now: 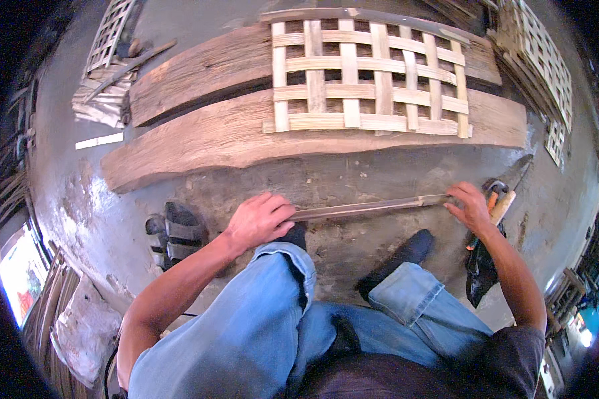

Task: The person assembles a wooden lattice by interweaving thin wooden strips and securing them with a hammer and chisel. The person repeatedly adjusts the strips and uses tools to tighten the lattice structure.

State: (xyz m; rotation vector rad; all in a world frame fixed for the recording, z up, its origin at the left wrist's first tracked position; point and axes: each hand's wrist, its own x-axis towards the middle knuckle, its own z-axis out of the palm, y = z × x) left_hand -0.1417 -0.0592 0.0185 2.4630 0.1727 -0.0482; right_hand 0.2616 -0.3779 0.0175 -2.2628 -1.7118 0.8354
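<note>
A thin wooden strip (369, 207) stretches sideways in front of my feet, held at both ends. My left hand (263, 216) is closed round its left end, just above my left knee. At the other end, the fingers of my right hand (469, 205) pinch the strip's tip. Beyond it, a woven lattice panel of pale wooden strips (349, 66) lies on two thick wooden planks (199, 146). Close by my right hand lie a wooden-handled tool (502, 207) and an orange-handled one (492, 199) on the floor.
Sandals (182, 229) sit left of my left hand. Strips (103, 100) and a lattice piece (110, 33) lie at the far left; stacked lattice panels (546, 66) stand at the far right. A black bag-like item (482, 272) lies by my right forearm. A whitish sack (90, 329) is at lower left.
</note>
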